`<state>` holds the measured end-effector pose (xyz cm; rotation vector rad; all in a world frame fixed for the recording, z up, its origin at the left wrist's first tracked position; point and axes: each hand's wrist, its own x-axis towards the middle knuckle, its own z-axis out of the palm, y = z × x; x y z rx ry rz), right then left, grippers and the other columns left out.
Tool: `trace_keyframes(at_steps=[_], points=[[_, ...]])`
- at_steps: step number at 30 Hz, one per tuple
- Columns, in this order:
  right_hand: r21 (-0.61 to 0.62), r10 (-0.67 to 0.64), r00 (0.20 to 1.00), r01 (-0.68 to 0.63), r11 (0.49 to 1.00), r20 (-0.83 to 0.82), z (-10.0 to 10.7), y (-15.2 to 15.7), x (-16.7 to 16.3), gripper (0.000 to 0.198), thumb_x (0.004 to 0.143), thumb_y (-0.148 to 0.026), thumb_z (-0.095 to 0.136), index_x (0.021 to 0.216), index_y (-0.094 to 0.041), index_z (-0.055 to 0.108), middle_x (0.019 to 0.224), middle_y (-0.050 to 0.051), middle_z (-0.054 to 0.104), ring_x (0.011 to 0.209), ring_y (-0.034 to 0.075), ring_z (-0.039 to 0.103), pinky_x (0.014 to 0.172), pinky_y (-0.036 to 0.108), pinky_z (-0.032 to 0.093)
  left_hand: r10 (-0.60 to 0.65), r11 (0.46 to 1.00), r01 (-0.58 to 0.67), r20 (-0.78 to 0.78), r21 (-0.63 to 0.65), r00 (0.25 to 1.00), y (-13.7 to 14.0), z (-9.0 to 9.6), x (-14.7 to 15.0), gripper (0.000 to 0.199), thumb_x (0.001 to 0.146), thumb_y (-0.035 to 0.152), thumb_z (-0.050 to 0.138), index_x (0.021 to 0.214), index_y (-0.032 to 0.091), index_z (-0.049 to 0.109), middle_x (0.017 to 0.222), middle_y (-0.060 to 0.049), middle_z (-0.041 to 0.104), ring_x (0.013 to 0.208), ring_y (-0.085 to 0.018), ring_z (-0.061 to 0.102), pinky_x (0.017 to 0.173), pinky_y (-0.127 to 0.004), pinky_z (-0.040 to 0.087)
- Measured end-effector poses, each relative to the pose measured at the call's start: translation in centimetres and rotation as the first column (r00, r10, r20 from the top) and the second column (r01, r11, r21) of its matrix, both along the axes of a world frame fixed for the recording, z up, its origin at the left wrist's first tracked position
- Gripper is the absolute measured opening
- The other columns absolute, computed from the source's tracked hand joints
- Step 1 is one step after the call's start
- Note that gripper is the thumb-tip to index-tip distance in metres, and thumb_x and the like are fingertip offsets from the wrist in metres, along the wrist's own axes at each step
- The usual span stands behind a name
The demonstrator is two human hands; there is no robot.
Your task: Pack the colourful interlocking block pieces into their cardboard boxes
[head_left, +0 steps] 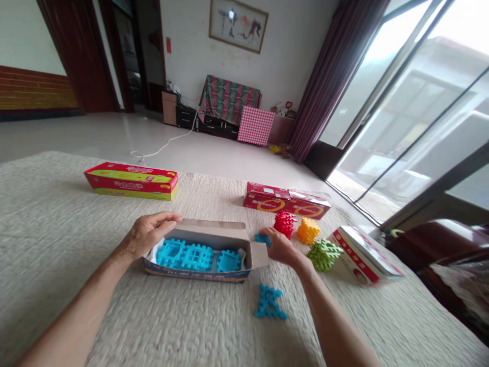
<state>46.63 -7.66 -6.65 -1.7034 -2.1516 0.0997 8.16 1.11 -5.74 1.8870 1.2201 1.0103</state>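
Note:
An open cardboard box (198, 277) with a dark blue printed front lies in front of me. Inside it are several blue interlocking plastic building blocks (196, 257) on white lining. My left hand (151, 232) is at the box's back left corner, fingers stretched out over the edge; whether it presses on a flap is hidden. Beyond the right end flap (260, 255), my right hand (280, 245) holds a blue plastic building block (263, 239), its fingers covering part of it. Another blue block piece (269, 302) lies on the woven cover, right of the box and below my right hand.
A red block cube (284, 224), a yellow one (308, 231) and a green one (324, 255) sit right of my right hand. Behind stand a red-and-yellow box (132, 182) and a dark red box (286, 200). A white-and-red box (369, 255) leans at right.

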Motion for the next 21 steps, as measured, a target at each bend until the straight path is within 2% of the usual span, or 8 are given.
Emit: trace_keyframes(at_steps=[3, 8, 11, 15, 17, 19, 21], points=[[-0.094, 0.001, 1.0, 0.0, 0.996, 0.003, 0.1, 0.0, 0.1, 0.028, 0.074, -0.008, 0.057, 0.099, -0.019, 0.063, 0.095, 0.007, 0.069, 0.085, 0.019, 0.066, 0.077, 0.029, 0.052, -0.002, 1.0, 0.002, -0.012, -0.007, 1.0, 0.2, -0.2, -0.1, 0.04, 0.078, 0.052, 0.06, 0.101, 0.021, 0.072, 0.107, -0.005, 0.074, 0.1, -0.025, 0.067, 0.083, -0.029, 0.053], [-0.132, -0.029, 1.0, 0.029, 0.991, 0.006, 0.7, -0.5, 0.1, 0.031, 0.074, -0.006, 0.054, 0.101, -0.019, 0.063, 0.1, 0.007, 0.069, 0.089, 0.018, 0.064, 0.08, 0.028, 0.05, -0.001, 1.0, 0.001, -0.014, -0.02, 1.0, 0.2, -0.2, -0.1, 0.04, 0.077, 0.052, 0.06, 0.099, 0.021, 0.073, 0.106, -0.004, 0.074, 0.097, -0.024, 0.067, 0.082, -0.029, 0.053], [-0.103, -0.108, 0.994, 0.109, 0.989, 0.015, 2.2, -1.1, 0.0, 0.032, 0.077, -0.011, 0.053, 0.107, -0.017, 0.062, 0.102, 0.01, 0.069, 0.09, 0.02, 0.064, 0.081, 0.032, 0.049, 0.007, 1.0, -0.007, 0.01, -0.018, 1.0, 0.1, 0.1, 0.1, 0.039, 0.076, 0.051, 0.06, 0.097, 0.02, 0.073, 0.104, -0.004, 0.074, 0.098, -0.025, 0.067, 0.084, -0.03, 0.053], [0.043, -0.214, 0.976, 0.215, 0.976, -0.032, 5.4, -1.8, -1.8, 0.032, 0.079, -0.025, 0.058, 0.11, -0.017, 0.062, 0.106, 0.012, 0.068, 0.09, 0.024, 0.065, 0.082, 0.039, 0.049, 0.016, 1.0, -0.016, 0.04, 0.004, 0.999, -0.2, 0.5, 0.4, 0.037, 0.075, 0.047, 0.059, 0.094, 0.019, 0.074, 0.101, -0.005, 0.075, 0.1, -0.025, 0.067, 0.086, -0.031, 0.052], [0.114, -0.147, 0.986, 0.155, 0.981, -0.073, 6.8, -2.0, -4.2, 0.031, 0.079, -0.028, 0.06, 0.109, -0.019, 0.062, 0.107, 0.011, 0.067, 0.094, 0.024, 0.064, 0.084, 0.04, 0.049, 0.009, 1.0, -0.01, 0.052, 0.018, 0.999, -0.3, 0.7, 0.5, 0.036, 0.076, 0.046, 0.057, 0.094, 0.019, 0.074, 0.101, -0.005, 0.075, 0.1, -0.025, 0.067, 0.085, -0.032, 0.052], [0.153, -0.01, 0.994, 0.027, 0.988, -0.11, 7.8, -2.2, -7.5, 0.031, 0.079, -0.028, 0.061, 0.109, -0.02, 0.061, 0.11, 0.009, 0.067, 0.1, 0.024, 0.063, 0.087, 0.039, 0.048, 0.001, 0.999, -0.003, 0.062, 0.038, 0.998, -0.4, 0.7, 0.5, 0.035, 0.078, 0.044, 0.055, 0.093, 0.018, 0.074, 0.099, -0.005, 0.076, 0.098, -0.024, 0.067, 0.085, -0.032, 0.052], [0.144, 0.097, 0.985, -0.076, 0.987, -0.144, 8.2, -2.2, -11.3, 0.033, 0.079, -0.026, 0.063, 0.111, -0.02, 0.061, 0.114, 0.009, 0.065, 0.103, 0.023, 0.062, 0.089, 0.037, 0.048, -0.009, 0.998, 0.005, 0.068, 0.061, 0.998, -0.4, 0.7, 0.5, 0.034, 0.079, 0.043, 0.054, 0.092, 0.018, 0.074, 0.097, -0.005, 0.076, 0.095, -0.023, 0.068, 0.086, -0.032, 0.051]])
